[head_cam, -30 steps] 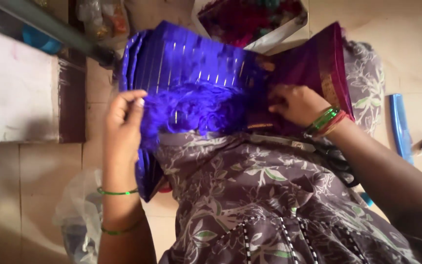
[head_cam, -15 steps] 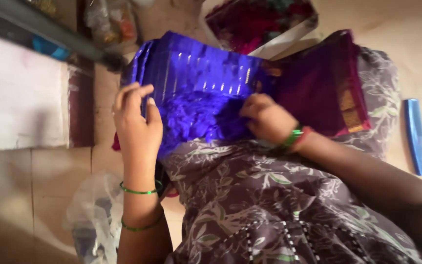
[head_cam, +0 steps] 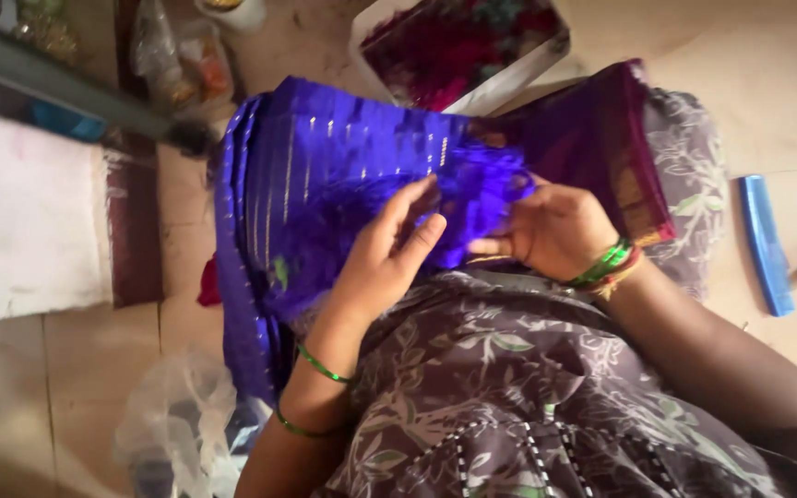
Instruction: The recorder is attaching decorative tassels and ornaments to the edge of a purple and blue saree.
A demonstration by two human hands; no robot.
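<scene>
A folded blue cloth [head_cam: 325, 166] with thin gold stripes lies across my lap, and its loose blue fringe [head_cam: 472, 198] bunches at the near edge. My left hand [head_cam: 389, 254] rests on the fringe with its fingers spread and pressing. My right hand [head_cam: 551, 231], with green and red bangles at the wrist, pinches the fringe from the right. A maroon cloth [head_cam: 592, 138] with a gold border lies under the blue one on the right.
A white box [head_cam: 468, 46] of red and pink scraps stands beyond the cloth. A blue comb [head_cam: 766, 244] lies on the tiled floor at the right. A clear plastic bag [head_cam: 177, 424] sits at lower left, a white slab [head_cam: 20, 221] at far left.
My left hand has moved right, from the cloth's left edge onto the fringe beside my right hand. The view has shifted, so the cloth sits more to the centre.
</scene>
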